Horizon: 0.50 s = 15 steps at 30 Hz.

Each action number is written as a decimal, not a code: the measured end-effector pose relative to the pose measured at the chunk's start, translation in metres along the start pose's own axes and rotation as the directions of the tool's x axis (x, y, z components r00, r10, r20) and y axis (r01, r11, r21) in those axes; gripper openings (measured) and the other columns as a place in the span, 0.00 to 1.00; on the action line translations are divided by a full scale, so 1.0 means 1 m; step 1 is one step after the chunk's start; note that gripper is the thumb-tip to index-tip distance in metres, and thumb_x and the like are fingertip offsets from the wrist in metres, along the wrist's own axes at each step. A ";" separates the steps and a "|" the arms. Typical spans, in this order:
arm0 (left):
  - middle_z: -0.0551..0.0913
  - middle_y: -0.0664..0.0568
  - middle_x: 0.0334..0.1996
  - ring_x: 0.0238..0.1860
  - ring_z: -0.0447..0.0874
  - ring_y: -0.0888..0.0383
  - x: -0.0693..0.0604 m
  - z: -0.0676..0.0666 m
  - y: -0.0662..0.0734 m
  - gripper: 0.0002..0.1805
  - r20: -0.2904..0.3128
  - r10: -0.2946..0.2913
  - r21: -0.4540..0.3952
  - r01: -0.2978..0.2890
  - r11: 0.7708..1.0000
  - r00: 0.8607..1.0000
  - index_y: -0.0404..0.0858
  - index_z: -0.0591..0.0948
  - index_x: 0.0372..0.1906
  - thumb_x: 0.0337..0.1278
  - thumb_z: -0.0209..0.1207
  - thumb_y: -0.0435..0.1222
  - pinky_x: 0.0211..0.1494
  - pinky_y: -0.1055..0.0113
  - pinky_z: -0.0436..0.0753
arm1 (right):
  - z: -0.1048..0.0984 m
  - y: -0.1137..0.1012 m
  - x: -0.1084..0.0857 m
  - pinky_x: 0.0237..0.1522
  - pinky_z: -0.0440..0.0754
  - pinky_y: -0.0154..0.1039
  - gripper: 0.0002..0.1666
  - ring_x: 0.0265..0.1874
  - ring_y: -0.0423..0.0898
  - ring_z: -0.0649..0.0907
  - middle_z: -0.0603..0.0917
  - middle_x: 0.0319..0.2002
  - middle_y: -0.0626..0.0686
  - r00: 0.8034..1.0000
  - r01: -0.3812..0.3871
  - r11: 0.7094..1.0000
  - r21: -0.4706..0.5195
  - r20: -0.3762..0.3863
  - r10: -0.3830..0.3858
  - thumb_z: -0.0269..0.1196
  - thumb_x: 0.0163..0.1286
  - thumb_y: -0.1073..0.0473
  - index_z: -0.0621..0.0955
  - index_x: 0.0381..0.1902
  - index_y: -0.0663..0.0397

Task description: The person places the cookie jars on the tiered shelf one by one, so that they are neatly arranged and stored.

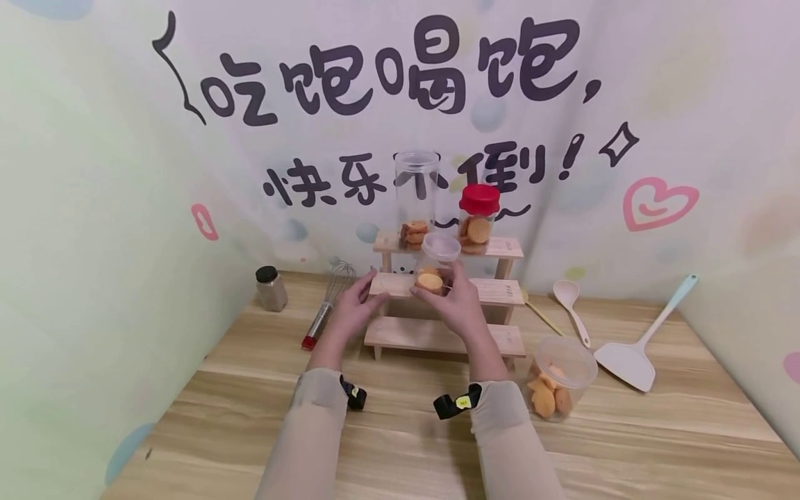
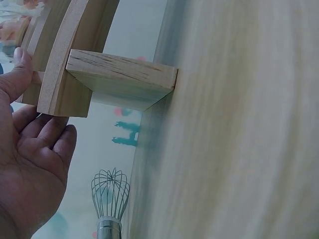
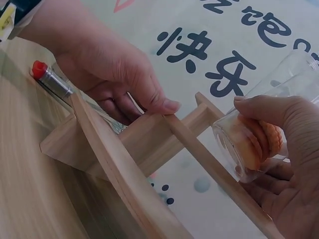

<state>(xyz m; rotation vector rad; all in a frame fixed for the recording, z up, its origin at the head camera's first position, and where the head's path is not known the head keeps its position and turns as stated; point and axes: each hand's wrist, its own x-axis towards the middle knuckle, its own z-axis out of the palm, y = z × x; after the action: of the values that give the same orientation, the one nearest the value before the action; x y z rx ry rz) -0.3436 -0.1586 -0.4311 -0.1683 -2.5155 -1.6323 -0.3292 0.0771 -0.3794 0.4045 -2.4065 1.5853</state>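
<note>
A three-step wooden rack (image 1: 437, 336) stands against the back wall. My left hand (image 1: 353, 307) holds the left end of its middle step (image 2: 60, 64), thumb on the upper side and fingers below. At that step, my right hand (image 1: 459, 305) grips a small clear jar (image 1: 440, 258) with cookies inside, thumb on one side and fingers on the other. The jar (image 3: 230, 130) looks tilted in the right wrist view; whether its base touches the step cannot be told. On the top step stand a tall clear jar (image 1: 416, 191) and a red-lidded jar (image 1: 479, 215), both holding cookies.
A whisk (image 1: 321, 316) and a black-lidded jar (image 1: 273, 292) are left of the rack. To the right, a lidded tub (image 1: 556, 382) of cookies stands near a white spatula (image 1: 631, 361), a pale spoon (image 1: 570, 305) and a thin yellow utensil (image 1: 542, 314).
</note>
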 end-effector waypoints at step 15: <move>0.63 0.49 0.76 0.72 0.67 0.49 -0.002 0.000 0.002 0.42 0.000 0.007 0.005 -0.007 1.000 1.000 0.59 0.62 0.77 0.60 0.63 0.60 0.72 0.56 0.71 | 0.012 0.006 0.001 0.58 0.81 0.50 0.49 0.54 0.52 0.80 0.78 0.60 0.60 0.998 0.050 0.997 -0.051 0.031 -0.049 0.72 0.63 0.43 0.61 0.72 0.54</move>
<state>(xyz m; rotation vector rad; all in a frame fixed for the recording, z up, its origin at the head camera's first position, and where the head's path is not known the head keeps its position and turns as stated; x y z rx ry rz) -0.3415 -0.1582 -0.4299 -0.1765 -2.5158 -1.6241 -0.3328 0.0680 -0.3893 0.4771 -2.4335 1.5039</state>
